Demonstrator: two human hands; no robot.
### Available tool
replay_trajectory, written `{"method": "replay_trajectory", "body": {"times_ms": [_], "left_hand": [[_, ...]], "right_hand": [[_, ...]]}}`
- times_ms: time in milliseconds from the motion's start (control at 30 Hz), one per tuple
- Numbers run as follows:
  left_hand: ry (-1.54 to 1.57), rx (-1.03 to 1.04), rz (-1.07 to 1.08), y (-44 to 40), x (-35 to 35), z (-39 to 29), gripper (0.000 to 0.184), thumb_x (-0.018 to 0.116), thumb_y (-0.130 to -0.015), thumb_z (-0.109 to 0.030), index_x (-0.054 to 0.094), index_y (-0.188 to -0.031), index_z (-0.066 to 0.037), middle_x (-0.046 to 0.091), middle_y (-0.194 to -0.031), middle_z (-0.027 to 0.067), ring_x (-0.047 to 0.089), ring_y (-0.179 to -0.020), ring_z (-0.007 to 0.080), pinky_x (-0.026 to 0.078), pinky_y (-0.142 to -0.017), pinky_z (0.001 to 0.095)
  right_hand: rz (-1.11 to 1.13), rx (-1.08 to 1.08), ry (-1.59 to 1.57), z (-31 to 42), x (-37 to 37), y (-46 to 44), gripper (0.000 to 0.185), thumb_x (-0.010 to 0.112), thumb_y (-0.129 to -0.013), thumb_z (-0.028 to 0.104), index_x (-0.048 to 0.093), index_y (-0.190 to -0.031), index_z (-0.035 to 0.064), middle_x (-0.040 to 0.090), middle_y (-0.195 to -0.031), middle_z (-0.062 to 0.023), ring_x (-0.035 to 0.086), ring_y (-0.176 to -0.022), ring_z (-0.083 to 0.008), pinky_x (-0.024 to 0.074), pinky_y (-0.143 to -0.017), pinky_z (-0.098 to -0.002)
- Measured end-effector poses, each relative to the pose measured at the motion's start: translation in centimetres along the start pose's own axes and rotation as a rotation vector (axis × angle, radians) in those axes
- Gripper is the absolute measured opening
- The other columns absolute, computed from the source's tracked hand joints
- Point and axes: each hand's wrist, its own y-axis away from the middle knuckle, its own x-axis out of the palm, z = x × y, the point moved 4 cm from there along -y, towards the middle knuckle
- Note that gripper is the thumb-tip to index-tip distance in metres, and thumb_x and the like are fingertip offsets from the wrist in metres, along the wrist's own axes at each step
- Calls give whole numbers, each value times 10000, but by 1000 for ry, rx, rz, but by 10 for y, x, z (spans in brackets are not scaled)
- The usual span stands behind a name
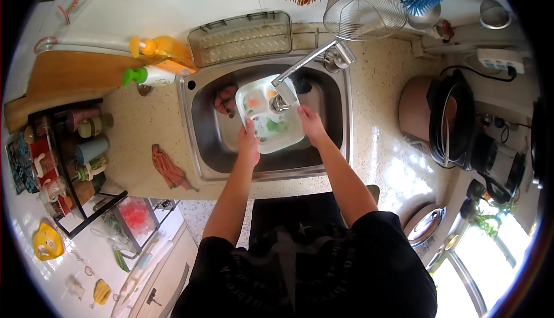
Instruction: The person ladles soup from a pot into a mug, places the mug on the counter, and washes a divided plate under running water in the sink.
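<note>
My left hand (249,145) grips the near left edge of a white divided plate (283,141), thumb over the rim. On its right edge my right hand (311,124) is closed as well. The plate is held over the steel sink (213,151), under the head of the faucet (306,61), which hides part of it. Coloured patches show in its compartments; whether they are printed or food bits I cannot tell. Behind the plate's left side, a reddish cloth (224,100) lies in the sink. A dark round thing (303,86) shows beyond its far right corner.
A pinkish cloth (167,168) lies on the counter left of the sink. Behind stand an orange pump bottle (167,50), a green-topped bottle (151,76) and a grey drain rack (242,40). A wire strainer (363,9) hangs overhead. Cookware (450,116) stands at right.
</note>
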Motion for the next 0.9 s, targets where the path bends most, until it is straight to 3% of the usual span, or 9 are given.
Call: {"method": "replay_trajectory", "body": {"times_ms": [333, 633, 733, 900], "left_hand": [[192, -167, 243, -18, 9, 13, 802, 244, -1017, -692, 379, -1523, -84, 527, -1461, 105, 499, -1343, 279, 391, -1132, 432], [176, -118, 240, -3, 22, -2, 745, 266, -1037, -658, 431, -1492, -92, 558, -1425, 91, 516, -1327, 259, 408, -1115, 424], [116, -191, 131, 7, 17, 2, 704, 298, -1048, -626, 443, -1479, -87, 568, -1413, 90, 537, -1307, 254, 425, -1103, 420], [120, -209, 171, 10, 7, 13, 669, 321, -1059, -592, 456, -1461, -75, 577, -1403, 95, 572, -1268, 257, 452, -1082, 426]], "right_hand": [[-71, -143, -81, 14, -7, 49, 371, 568, -1055, 257, 617, -1337, 21, 692, -1086, -28, 582, -993, -86, 475, -893, -256], [-60, -77, -274, 8, -6, 40, 416, 496, -1083, 354, 616, -1327, 40, 673, -1115, -2, 574, -1029, -94, 458, -931, -256], [-85, -20, -260, 3, -5, 36, 422, 498, -1080, 374, 623, -1314, 46, 673, -1112, 0, 574, -1032, -91, 452, -935, -257], [-176, 63, -83, -6, -8, 35, 505, 552, -1045, 421, 609, -1318, 0, 677, -1163, -56, 584, -1079, -143, 449, -965, -296]]}}
